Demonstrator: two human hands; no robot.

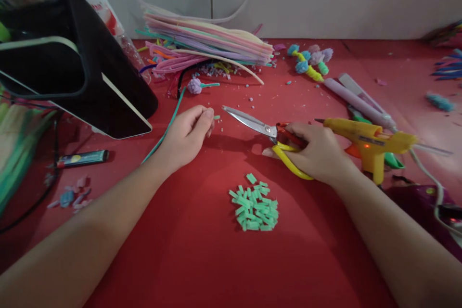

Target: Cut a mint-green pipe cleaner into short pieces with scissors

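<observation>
My left hand (190,131) is closed in a pinch, and a short green tip of pipe cleaner (217,117) pokes out between thumb and finger. A longer teal pipe cleaner (169,125) runs behind that wrist; I cannot tell whether it joins the held tip. In my right hand (317,151) are scissors (249,121) with red and yellow handles, their blades pointing left toward the pinched tip but apart from it. Below, between both arms, lies a pile of short cut green pieces (256,208) on the red tabletop (202,255).
A bundle of pastel pipe cleaners (216,41) lies at the back, near a purple pompom (195,86). On the right are a yellow glue gun (368,139), lit red, and a lilac flat iron (357,101). A black holder (119,82) stands left, above a lighter (83,158).
</observation>
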